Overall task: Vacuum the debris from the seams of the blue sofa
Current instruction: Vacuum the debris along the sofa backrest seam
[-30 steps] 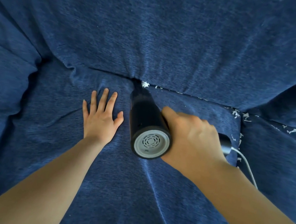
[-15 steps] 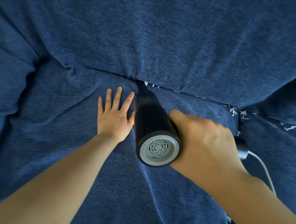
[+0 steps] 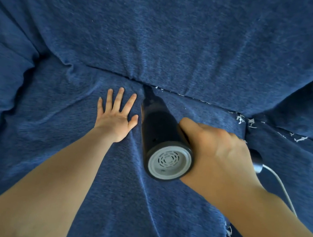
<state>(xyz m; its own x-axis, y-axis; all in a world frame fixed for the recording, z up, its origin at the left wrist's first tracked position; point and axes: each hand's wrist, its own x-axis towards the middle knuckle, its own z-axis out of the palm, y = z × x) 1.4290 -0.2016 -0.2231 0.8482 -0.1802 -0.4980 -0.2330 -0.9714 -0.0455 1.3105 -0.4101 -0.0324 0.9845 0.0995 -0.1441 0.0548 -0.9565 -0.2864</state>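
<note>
Since a second earlier, the left hand point(image 3: 114, 119) had slid nearer the vacuum point(image 3: 160, 136), fingers spread flat on the blue sofa point(image 3: 181, 42) seat. The right hand point(image 3: 219, 158) gripped the vacuum's handle, its nozzle seemingly buried in the back seam. White debris point(image 3: 240, 119) lay along the seam to the right; a white cord point(image 3: 282, 186) trailed off.

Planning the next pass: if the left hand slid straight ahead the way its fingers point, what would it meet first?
Likely the seam where the seat cushion meets the back cushion. The left hand lies flat on the seat, fingers pointing at it, only bare fabric between. The handheld vacuum stays alongside, out of that line.
</note>
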